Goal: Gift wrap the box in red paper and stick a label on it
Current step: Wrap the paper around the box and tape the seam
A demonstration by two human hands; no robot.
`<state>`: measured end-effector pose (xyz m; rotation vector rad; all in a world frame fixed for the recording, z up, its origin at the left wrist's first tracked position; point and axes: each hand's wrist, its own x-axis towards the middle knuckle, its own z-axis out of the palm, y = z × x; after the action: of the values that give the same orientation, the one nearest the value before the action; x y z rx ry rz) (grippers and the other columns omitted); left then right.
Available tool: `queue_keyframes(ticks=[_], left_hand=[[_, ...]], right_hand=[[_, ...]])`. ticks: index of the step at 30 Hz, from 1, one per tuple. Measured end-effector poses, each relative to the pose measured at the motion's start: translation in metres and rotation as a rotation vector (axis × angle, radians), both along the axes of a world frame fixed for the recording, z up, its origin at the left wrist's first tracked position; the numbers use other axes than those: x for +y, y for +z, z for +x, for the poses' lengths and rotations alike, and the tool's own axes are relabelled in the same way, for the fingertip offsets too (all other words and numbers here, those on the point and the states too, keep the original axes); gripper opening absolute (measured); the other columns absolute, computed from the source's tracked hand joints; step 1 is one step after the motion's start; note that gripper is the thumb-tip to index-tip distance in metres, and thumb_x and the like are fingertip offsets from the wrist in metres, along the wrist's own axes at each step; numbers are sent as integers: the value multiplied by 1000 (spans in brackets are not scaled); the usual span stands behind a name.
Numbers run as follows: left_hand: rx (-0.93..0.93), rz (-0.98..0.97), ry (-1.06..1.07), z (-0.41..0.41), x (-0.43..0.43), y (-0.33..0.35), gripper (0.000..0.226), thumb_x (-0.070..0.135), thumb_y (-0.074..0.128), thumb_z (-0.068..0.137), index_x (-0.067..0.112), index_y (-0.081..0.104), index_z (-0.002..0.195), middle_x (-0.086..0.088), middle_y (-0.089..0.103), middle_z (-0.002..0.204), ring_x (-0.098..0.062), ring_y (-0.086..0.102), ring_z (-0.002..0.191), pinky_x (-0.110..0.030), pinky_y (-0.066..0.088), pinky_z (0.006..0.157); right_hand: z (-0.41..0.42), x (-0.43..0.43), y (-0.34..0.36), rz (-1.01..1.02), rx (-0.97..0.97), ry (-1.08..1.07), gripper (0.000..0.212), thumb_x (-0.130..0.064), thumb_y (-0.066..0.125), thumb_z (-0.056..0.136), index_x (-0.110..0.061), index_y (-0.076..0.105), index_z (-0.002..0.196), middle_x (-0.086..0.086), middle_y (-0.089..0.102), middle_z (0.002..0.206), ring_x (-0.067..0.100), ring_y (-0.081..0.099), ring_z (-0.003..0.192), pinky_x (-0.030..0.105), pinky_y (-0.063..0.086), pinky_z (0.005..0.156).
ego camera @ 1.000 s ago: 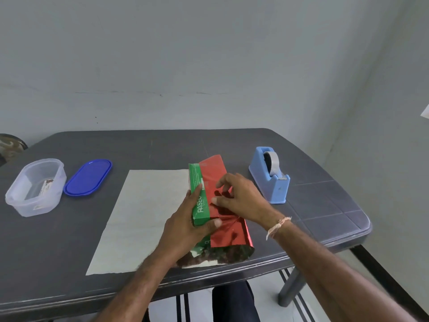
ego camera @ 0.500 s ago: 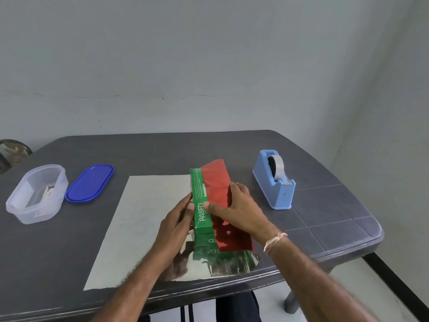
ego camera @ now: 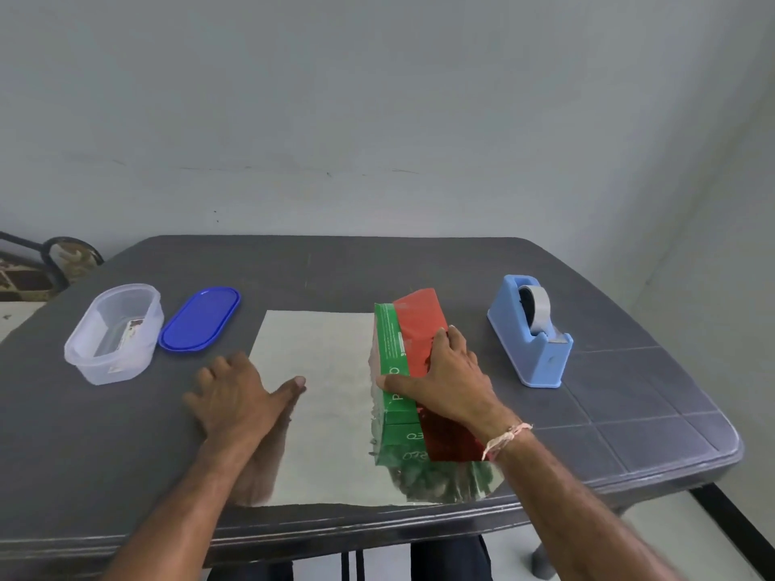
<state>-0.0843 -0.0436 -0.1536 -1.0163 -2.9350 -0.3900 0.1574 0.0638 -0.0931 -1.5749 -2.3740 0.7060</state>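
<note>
A green box [ego camera: 392, 341] lies on the right part of a sheet of wrapping paper [ego camera: 327, 371], whose shiny silver underside faces up. The sheet's red side shows where a red flap [ego camera: 419, 325] is folded over the box's top. My right hand [ego camera: 448, 379] lies over the box, pressing this flap down, with its thumb across the green top. My left hand [ego camera: 237, 396] rests flat with spread fingers at the sheet's left edge, thumb on the paper. A small label [ego camera: 133, 331] lies inside a clear plastic tub [ego camera: 113, 333] at the far left.
The tub's blue lid [ego camera: 200, 318] lies beside it on the dark grey table [ego camera: 608, 413]. A blue tape dispenser [ego camera: 532, 333] stands right of the box. The table's front edge is close to the sheet's near edge. A chair back shows at the far left.
My left hand has let go of the box and moved left to the sheet's left edge. My right hand stays on the red flap over the box.
</note>
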Motion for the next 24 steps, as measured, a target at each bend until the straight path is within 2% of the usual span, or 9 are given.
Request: queue_keyframes(ticks=[3, 7, 9, 14, 19, 21, 24], left_hand=[[-78, -30, 19, -16, 3, 3, 93, 89, 64, 64, 12, 60, 116, -12, 61, 123, -34, 57, 118, -48, 46, 93], [-209, -8, -12, -26, 7, 8, 63, 84, 71, 61, 25, 73, 81, -1, 72, 96, -29, 64, 103, -44, 52, 91], [-251, 60, -35, -22, 5, 11, 50, 75, 75, 68, 26, 71, 75, 4, 72, 87, -27, 66, 97, -42, 52, 90], [-327, 195, -78, -19, -1, 14, 41, 59, 66, 88, 20, 57, 79, 6, 72, 77, -20, 67, 82, -33, 51, 71], [-553, 302, -69, -27, -14, 18, 48, 48, 83, 79, 12, 56, 93, -2, 71, 85, -21, 65, 82, -33, 44, 67], [-711, 301, -96, -27, -18, 26, 50, 43, 86, 79, 3, 57, 91, -5, 76, 79, -21, 65, 67, -30, 43, 60], [-844, 180, -152, -22, -26, 40, 36, 33, 84, 84, 2, 65, 86, -6, 71, 62, -17, 50, 42, -22, 34, 44]], right_hand=[[-1, 0, -2, 9, -8, 3, 130, -87, 68, 58, -13, 22, 155, 2, 14, 166, 35, 29, 148, 60, 36, 114], [0, 2, -2, 17, -13, -1, 131, -88, 68, 57, -13, 23, 155, 2, 15, 166, 36, 31, 147, 58, 37, 114], [0, 2, -1, 13, -17, 2, 128, -84, 71, 61, -12, 23, 155, 3, 13, 167, 37, 29, 147, 56, 36, 115], [2, -1, 2, 3, -13, 4, 130, -84, 71, 64, -11, 18, 158, 4, 9, 169, 37, 27, 149, 55, 34, 115], [2, -3, 3, 8, -1, 0, 133, -85, 70, 63, -12, 15, 159, 2, 8, 169, 35, 28, 149, 54, 35, 114], [2, -3, 3, 4, -4, 5, 133, -85, 70, 64, -12, 14, 159, 3, 7, 170, 36, 27, 150, 54, 35, 115], [2, -2, 2, 3, -11, 7, 133, -86, 70, 64, -12, 14, 159, 4, 7, 170, 36, 27, 149, 55, 35, 115]])
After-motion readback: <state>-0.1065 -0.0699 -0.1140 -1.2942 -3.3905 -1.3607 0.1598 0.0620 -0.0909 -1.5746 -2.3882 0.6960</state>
